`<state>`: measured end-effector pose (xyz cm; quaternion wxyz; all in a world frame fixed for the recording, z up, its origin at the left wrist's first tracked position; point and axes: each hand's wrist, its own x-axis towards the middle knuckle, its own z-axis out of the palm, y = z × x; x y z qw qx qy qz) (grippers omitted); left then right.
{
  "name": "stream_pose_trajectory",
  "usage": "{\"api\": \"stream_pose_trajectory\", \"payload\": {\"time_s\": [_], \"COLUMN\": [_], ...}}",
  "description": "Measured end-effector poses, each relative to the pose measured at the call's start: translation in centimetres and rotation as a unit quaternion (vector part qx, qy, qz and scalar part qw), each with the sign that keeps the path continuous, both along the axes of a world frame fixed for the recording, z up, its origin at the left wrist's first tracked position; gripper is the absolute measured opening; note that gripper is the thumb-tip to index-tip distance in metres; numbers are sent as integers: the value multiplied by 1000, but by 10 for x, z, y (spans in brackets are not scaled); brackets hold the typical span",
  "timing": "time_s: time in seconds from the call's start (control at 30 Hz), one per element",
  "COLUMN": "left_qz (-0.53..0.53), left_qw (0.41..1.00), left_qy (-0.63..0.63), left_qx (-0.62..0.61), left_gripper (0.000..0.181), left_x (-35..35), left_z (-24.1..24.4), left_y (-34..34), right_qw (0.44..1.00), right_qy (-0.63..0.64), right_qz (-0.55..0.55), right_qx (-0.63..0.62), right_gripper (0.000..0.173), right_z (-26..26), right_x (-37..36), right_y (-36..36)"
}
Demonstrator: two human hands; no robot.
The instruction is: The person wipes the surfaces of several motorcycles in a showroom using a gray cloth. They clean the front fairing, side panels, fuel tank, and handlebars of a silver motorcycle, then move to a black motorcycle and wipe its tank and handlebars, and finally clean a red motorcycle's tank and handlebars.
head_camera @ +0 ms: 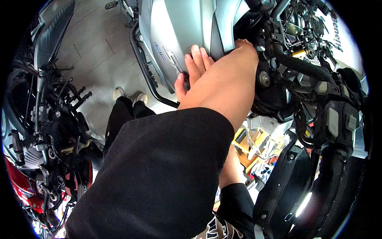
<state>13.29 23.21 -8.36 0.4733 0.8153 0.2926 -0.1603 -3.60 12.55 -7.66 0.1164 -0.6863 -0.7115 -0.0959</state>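
A silver motorcycle tank cover (179, 27) with a QJMOTOR badge lies in front of me. My right hand (195, 64) rests on its side, fingers spread and thumb to the left; my left forearm crosses above and hides the palm. The left forearm reaches over to the gap between the tank cover's edge trim and the handlebar (298, 65). There only the bent wrist and back of my left hand (246, 44) show; its fingers are hidden inside the gap. A round metal fitting (264, 78) sits just below that wrist.
Grey handlebar switches (332, 119) and a black plastic panel (285, 176) stand at right. A black crash bar (135, 56) curves along the tank's left. Another motorcycle, with a carbon-patterned mirror (50, 44) and red bodywork (22, 186), stands on the left. Tiled floor (89, 38) lies between.
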Motion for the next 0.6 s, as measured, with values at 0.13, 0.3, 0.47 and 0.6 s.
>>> {"api": "stream_pose_trajectory", "payload": {"time_s": [0.13,0.3,0.47,0.6], "left_qz": [-80,-82,-106,-34], "left_qw": [984,989,994,997], "left_qy": [48,25,-24,-58], "left_qx": [154,119,-19,40], "left_gripper": [43,46,42,38], "left_x": [-2,2,-37,-32], "left_z": [-6,-6,40,36], "left_y": [-11,-6,11,3], "right_qw": [999,998,999,999], "right_qy": [11,-39,-5,-18], "right_qz": [-25,-38,-30,15], "right_qx": [-29,-38,45,47], "right_gripper": [45,43,39,39], "right_z": [8,5,-18,-7], "right_x": [-4,-3,0,4], "right_y": [-2,-5,-6,-1]}}
